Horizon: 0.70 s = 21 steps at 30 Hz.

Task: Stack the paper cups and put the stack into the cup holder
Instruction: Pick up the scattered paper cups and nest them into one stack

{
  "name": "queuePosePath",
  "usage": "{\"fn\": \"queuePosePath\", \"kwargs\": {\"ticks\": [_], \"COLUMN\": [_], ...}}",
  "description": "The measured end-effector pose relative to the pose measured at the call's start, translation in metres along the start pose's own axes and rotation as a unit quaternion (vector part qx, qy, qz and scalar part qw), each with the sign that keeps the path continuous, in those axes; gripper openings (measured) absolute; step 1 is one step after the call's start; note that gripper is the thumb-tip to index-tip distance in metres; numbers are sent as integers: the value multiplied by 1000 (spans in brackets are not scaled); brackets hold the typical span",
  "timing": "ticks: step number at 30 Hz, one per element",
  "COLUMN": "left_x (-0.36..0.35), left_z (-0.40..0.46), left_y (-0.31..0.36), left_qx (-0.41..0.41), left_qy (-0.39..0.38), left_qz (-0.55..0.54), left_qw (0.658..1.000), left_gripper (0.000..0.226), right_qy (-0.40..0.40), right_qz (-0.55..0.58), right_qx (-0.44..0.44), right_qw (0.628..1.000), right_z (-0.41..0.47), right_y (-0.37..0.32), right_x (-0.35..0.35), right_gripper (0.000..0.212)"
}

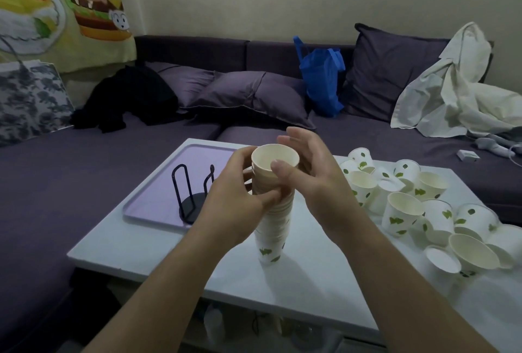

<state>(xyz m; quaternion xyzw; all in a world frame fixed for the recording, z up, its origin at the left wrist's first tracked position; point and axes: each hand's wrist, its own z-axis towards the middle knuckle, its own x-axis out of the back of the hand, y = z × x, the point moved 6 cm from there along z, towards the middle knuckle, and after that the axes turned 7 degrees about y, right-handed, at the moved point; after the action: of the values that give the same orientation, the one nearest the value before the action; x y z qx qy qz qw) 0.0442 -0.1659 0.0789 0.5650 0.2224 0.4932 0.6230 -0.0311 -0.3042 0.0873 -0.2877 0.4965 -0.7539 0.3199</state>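
Tall paper cup stack (272, 222) at frame centre, base on white surface (147, 251). Left hand (240, 197) fingers curl round stack; right hand (308, 174) thumb on top rim, fingers spread. Loose cups (423, 205) wait at right. Black wire cup holder (195, 194), centre-left on purple tray (152, 205), unfilled. Roughly halfway.

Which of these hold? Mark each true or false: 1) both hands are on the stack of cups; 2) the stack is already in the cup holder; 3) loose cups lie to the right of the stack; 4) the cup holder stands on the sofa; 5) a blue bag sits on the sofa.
1) True: the left hand grips the stack of cups and the right hand touches its top.
2) False: the stack stands on the white table, outside the cup holder.
3) True: the loose cups lie there.
4) False: it stands on the purple tray.
5) True: the blue bag sits on the sofa.
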Motion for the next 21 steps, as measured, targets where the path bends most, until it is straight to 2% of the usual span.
{"fn": "queuePosePath", "kwargs": {"ticks": [4,9,11,14,16,19,21], "left_x": [0,-1,2,-3,-21,-62,-90], "left_z": [0,-9,-17,-34,-47,-64,-73], "left_y": [-1,1,15,43,53,48,39], "left_qx": [-3,-14,-77,-218,-251,-215,-182], "left_qy": [-1,-8,37,79,46,-52,-111], "left_qz": [3,34,66,74,48,-1,32], "left_qw": [1000,999,994,970,966,975,976], "left_gripper": [75,94,88,68,54,41,40], "right_qy": [1,-18,23,121,156,163,149], "right_qz": [-78,-93,-114,-197,-277,-384,-466], "right_qx": [2,2,0,-17,-29,-69,-109], "right_qw": [997,996,993,973,948,906,865], "right_z": [-5,-17,-25,-39,-47,-60,-69], "right_y": [5,2,2,7,13,23,30], "right_x": [0,16,37,78,103,134,154], "right_gripper": [53,62,51,26,19,16,13]}}
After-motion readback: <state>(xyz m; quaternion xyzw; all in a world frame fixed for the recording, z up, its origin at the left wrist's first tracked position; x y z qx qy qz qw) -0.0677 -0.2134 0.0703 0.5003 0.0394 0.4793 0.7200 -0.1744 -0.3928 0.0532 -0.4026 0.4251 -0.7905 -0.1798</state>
